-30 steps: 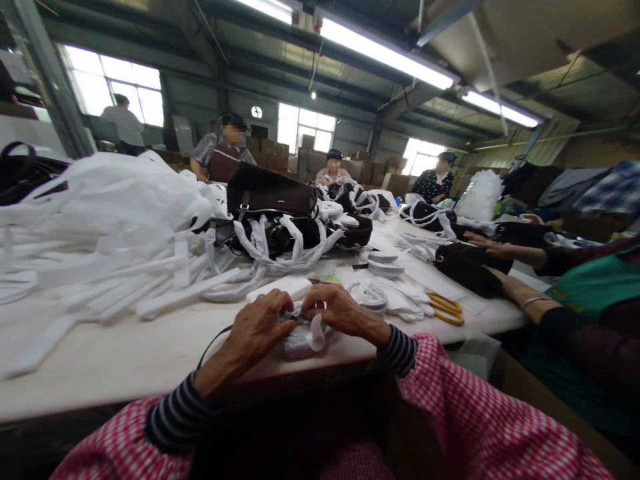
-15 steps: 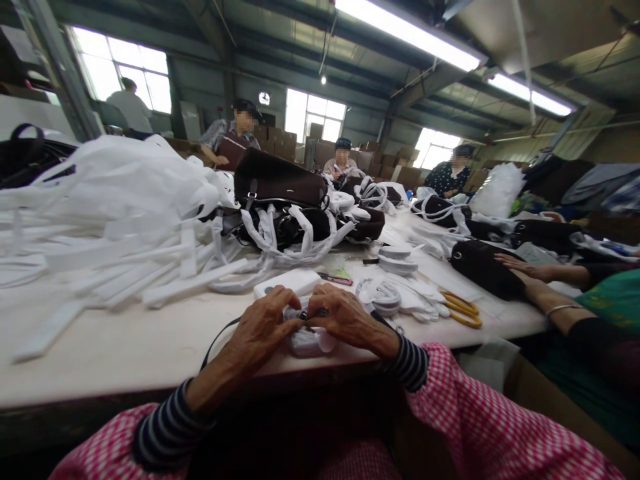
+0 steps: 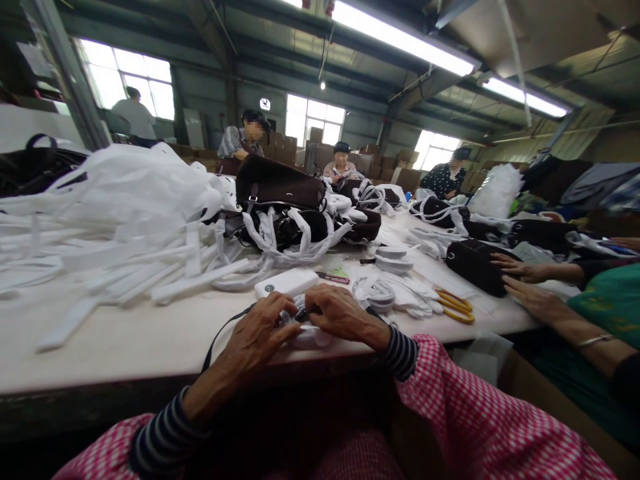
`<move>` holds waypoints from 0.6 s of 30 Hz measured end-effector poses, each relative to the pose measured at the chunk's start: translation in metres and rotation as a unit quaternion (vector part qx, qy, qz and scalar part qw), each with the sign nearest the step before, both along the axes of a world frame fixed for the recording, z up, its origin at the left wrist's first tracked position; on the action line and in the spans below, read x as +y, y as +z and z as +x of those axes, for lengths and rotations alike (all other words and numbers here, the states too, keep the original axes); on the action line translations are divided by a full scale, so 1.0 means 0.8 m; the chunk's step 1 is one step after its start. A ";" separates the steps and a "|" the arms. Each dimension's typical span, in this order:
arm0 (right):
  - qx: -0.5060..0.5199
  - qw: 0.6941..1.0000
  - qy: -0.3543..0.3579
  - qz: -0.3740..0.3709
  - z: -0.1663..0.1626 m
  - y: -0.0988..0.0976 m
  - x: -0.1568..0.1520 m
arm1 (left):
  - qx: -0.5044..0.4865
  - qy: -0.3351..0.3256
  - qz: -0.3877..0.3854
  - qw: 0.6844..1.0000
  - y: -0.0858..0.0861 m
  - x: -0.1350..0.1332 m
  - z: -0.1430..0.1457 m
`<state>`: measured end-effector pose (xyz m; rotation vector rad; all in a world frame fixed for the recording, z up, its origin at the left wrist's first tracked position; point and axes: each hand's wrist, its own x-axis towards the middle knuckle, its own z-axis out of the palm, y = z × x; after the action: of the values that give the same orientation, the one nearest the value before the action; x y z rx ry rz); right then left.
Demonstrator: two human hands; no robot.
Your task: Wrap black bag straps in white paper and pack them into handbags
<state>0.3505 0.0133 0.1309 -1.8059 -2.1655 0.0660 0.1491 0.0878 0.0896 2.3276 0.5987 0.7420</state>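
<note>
Fingers (image 3: 283, 310) on both my hands are curled in tight, tips nearly meeting, and they're pinching a small dark clip (image 3: 303, 313) between them. My left hand (image 3: 260, 330) and right hand (image 3: 343, 313) sit knuckle to knuckle with hardly any gap. The clip is just in front of the white box (image 3: 285, 282), on my side of it, close to the near edge of the table (image 3: 125, 340). Under the clip is a wad of white wrap (image 3: 313, 339), and my fingers are bunched over that too. Can't tell how much of the clip is wrapped.

A thin black strap (image 3: 220, 337) runs out from under my left hand, left of the box, and drops off the table edge toward me.

Well right of the box lie the yellow scissors (image 3: 453, 305). Behind the box and a bit right is a short stack of tape rolls (image 3: 393, 260). Straight behind the box are dark bags (image 3: 280, 190) bound in white bands. Left of the box is a big heap of white strips (image 3: 125, 220).

Far right of the box, another person has 2 hands out: 1 hand (image 3: 517, 268) touching a black bag (image 3: 473, 263), the other hand (image 3: 535, 300) just beside it.
</note>
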 end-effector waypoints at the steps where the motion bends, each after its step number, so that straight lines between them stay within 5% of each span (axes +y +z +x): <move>1: 0.011 1.000 0.008 -0.010 0.003 0.002 -0.001 | 0.006 0.006 -0.002 1.000 0.000 -0.001 0.000; 9: 0.008 0.992 0.129 0.004 0.014 0.008 -0.002 | 0.041 0.007 0.013 0.999 0.005 -0.001 0.004; 18: -0.029 0.990 0.136 -0.019 0.011 0.008 0.003 | 0.080 -0.008 0.091 0.993 -0.002 0.002 0.006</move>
<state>0.3593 0.0154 0.1373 -1.5365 -2.4555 0.1200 0.1541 0.0892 0.0877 2.5759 0.6020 0.6282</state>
